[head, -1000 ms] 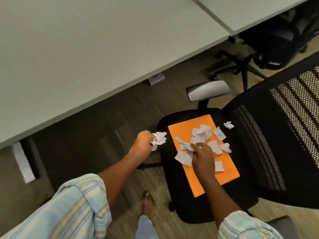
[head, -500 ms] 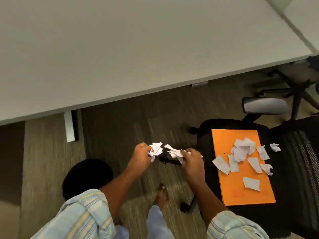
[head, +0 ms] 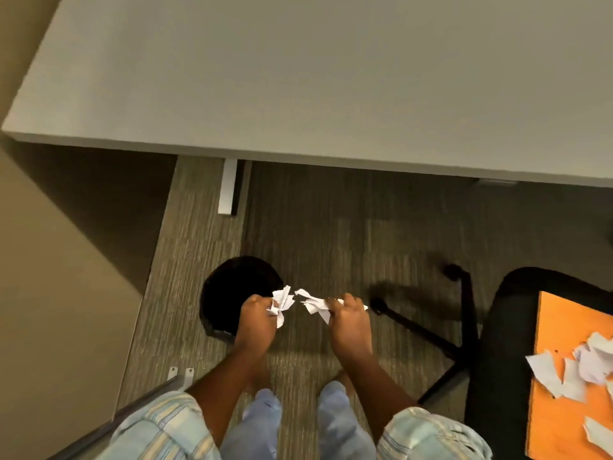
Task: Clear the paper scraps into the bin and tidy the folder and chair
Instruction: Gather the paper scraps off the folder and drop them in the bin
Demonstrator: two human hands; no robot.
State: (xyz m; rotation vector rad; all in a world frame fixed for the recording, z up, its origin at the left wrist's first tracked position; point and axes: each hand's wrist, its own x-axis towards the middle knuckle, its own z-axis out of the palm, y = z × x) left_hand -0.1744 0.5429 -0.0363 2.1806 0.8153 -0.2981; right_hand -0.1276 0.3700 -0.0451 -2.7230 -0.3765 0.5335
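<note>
My left hand [head: 254, 318] is closed on a bunch of white paper scraps [head: 282, 299], held over the right rim of the round black bin [head: 229, 290] on the carpet. My right hand [head: 348, 318] grips another bunch of scraps [head: 313, 303] just right of the bin, above the floor. At the right edge, the orange folder [head: 560, 340] lies on the black chair seat [head: 510, 343] with several loose scraps [head: 564, 373] on it.
A large grey desk top [head: 331, 78] fills the upper view, with its white leg [head: 228, 187] behind the bin. The chair's black wheeled base [head: 461, 327] spreads on the carpet right of my hands. A beige wall panel [head: 59, 293] stands at left. My legs are below.
I have turned left from the chair. Both hands, each with scraps, have moved to the bin, which is now in full view; the folder has slid to the right edge.
</note>
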